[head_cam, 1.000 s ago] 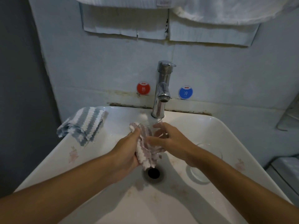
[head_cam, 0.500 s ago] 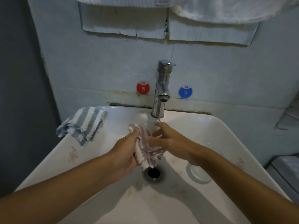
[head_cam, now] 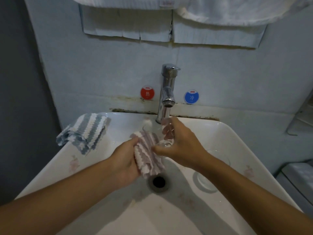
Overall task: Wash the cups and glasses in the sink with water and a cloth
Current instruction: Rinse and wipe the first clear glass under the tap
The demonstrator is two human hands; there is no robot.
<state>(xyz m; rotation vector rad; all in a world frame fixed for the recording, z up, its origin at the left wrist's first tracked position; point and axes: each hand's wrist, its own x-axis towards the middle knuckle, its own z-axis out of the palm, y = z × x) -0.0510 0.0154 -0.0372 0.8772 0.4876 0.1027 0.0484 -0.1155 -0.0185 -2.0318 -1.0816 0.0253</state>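
Head view looks down into a white sink (head_cam: 237, 141). Right hand (head_cam: 183, 145) grips a clear glass (head_cam: 166, 133) under the tap (head_cam: 166, 94), fingers curled round its far side and thumb reaching along the near side; the glass lies tilted over the middle of the basin, above the drain (head_cam: 158, 181). Left hand (head_cam: 125, 160) clutches a pink-and-white striped cloth (head_cam: 149, 155), fingers closed on its left edge, and the cloth presses against the left side of the glass, just beside the right thumb. The cloth's loose end hangs toward the drain. A second clear glass (head_cam: 210, 173) lies in the basin toward the sink's right edge, partly hidden under the right forearm, apart from both hands. A blue-and-white striped cloth (head_cam: 84, 133) is draped over the sink's back left corner. Red (head_cam: 147, 93) and blue (head_cam: 191, 97) round stickers sit on the wall either side of the tap.
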